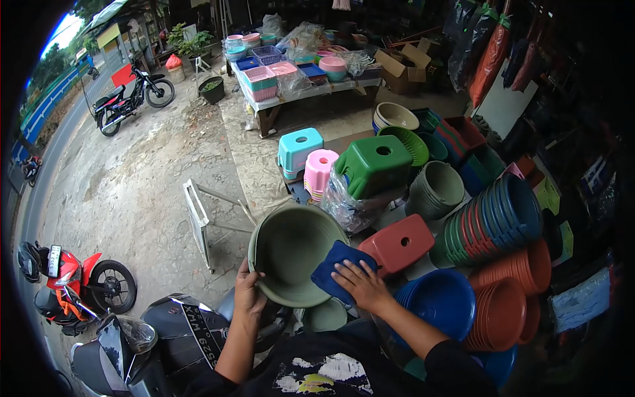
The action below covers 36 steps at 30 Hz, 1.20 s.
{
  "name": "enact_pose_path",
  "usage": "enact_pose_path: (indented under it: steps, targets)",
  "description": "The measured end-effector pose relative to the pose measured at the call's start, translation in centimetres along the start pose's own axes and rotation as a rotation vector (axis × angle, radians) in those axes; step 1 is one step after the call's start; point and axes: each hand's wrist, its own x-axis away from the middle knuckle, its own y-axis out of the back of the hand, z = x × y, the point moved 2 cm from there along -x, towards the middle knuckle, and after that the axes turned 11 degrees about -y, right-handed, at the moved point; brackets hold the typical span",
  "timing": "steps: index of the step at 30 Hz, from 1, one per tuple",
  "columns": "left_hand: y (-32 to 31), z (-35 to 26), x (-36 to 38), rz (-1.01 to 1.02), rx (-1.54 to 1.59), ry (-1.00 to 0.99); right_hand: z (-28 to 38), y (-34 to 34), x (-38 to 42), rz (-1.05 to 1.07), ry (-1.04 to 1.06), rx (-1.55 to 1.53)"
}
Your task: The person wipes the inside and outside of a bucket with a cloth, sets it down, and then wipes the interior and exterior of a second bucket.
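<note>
A large olive-green basin (pixel 291 248) is tilted up in front of my chest, its open side showing. My left hand (pixel 249 288) grips its lower left rim, fingers wrapped over the edge. On the right side of the basin lies a folded dark blue cloth (pixel 334 270). My right hand (pixel 360 284) rests on this cloth with its fingers spread, pressing it near the basin's right rim. Below the basin is another green container (pixel 325 315). A red stool (pixel 399 243) stands just right of the cloth.
Green (pixel 374 162), pink (pixel 319 171) and blue stools (pixel 299 149) stand ahead. Stacked buckets (pixel 493 215), blue basins (pixel 440 306) and brown basins (pixel 499 311) fill the right. A folding metal frame (pixel 198 225) stands left of the basin, with a parked motorcycle (pixel 162 331) at lower left.
</note>
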Motion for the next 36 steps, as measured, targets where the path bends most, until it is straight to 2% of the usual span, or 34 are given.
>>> enact_pose_path:
  steps: [1, 2, 4, 6, 8, 9, 10, 12, 13, 15, 16, 17, 18, 19, 20, 23, 24, 26, 27, 28, 29, 30, 32, 36]
  targets:
    - [0.0, 0.2, -0.1, -0.010, 0.044, 0.035, -0.7, 0.3, -0.2, -0.138, 0.033, 0.066]
    - [0.1, 0.4, -0.2, -0.021, 0.090, 0.070, -1.4, 0.1, -0.6, -0.140, 0.028, 0.071]
    - [1.2, 1.6, -0.4, -0.005, 0.033, 0.056, -2.0, 0.3, -1.1, -0.314, 0.159, 0.110]
    - [1.6, 2.7, -0.2, 0.000, -0.027, 0.032, -2.4, 1.1, -1.9, -0.329, 0.196, 0.106]
    - [0.4, 3.3, 0.7, -0.048, -0.934, -0.480, -2.4, 1.9, -2.8, -0.344, 0.233, 0.096]
    - [-0.6, 2.5, 1.5, 0.104, -1.364, -0.605, -2.4, 2.1, -3.1, -0.315, 0.260, 0.084]
    - [-1.6, 1.5, 2.2, 0.107, -1.366, -0.604, -2.4, 2.2, -3.3, -0.288, 0.283, 0.073]
    - [-4.1, 1.2, 3.5, 0.949, -1.796, -0.525, -2.1, 2.3, -3.8, -0.252, 0.277, 0.040]
    - [-4.0, 1.9, 3.5, 0.951, -1.798, -0.522, -1.8, 2.1, -3.9, -0.213, 0.279, 0.008]
    - [-2.6, 4.6, 3.5, 1.217, -1.850, 0.083, -1.6, 1.7, -4.3, -0.217, 0.273, 0.009]
    - [-1.9, 5.1, 3.4, 1.214, -1.853, 0.079, -1.5, 1.6, -4.7, -0.223, 0.262, 0.012]
    - [-1.3, 5.3, 3.2, 1.156, -1.772, -0.077, -1.2, 1.7, -4.9, -0.229, 0.261, 0.016]
    - [-1.4, 5.1, 3.0, 1.097, -1.681, -0.223, -1.2, 1.9, -5.1, -0.270, 0.175, -0.066]
    - [-1.2, 5.2, 2.7, 1.063, -1.618, -0.167, -1.2, 2.1, -5.1, -0.308, 0.090, -0.147]
    - [-1.3, 5.4, 2.7, 1.061, -1.617, -0.168, -1.2, 2.2, -5.1, -0.307, 0.092, -0.146]
    - [-2.5, 5.5, 2.6, 0.961, -1.342, -0.142, -0.6, 2.8, -5.2, -0.371, 0.019, -0.072]
    - [-3.5, 4.9, 2.5, 0.961, -1.342, -0.144, -0.3, 3.3, -4.8, -0.386, -0.060, -0.165]
    - [-4.7, 4.0, 2.2, 0.742, -1.348, -0.031, 0.5, 3.3, -3.9, -0.397, -0.133, -0.256]
    - [-3.5, 4.7, 1.7, 0.628, -1.329, 0.006, 0.9, 2.8, -3.4, -0.356, -0.191, -0.217]
    - [-2.9, 5.0, 1.2, 0.625, -1.328, 0.005, 1.7, 2.8, -3.1, -0.313, -0.249, -0.177]
    - [-2.4, 5.1, 0.7, 0.505, -1.175, 0.026, 3.3, 3.0, -2.6, -0.203, -0.265, -0.224]
    - [-2.2, 5.1, 0.3, 0.390, -1.021, 0.046, 4.7, 2.7, -2.1, -0.206, -0.266, -0.223]
    - [-2.9, 4.8, 0.3, 0.392, -0.941, -0.011, 7.3, 1.7, -1.6, -0.012, -0.064, -0.122]
    - [-3.1, 5.2, 0.7, 0.331, -0.812, 0.005, 8.2, 3.0, -2.7, -0.039, -0.016, -0.057]
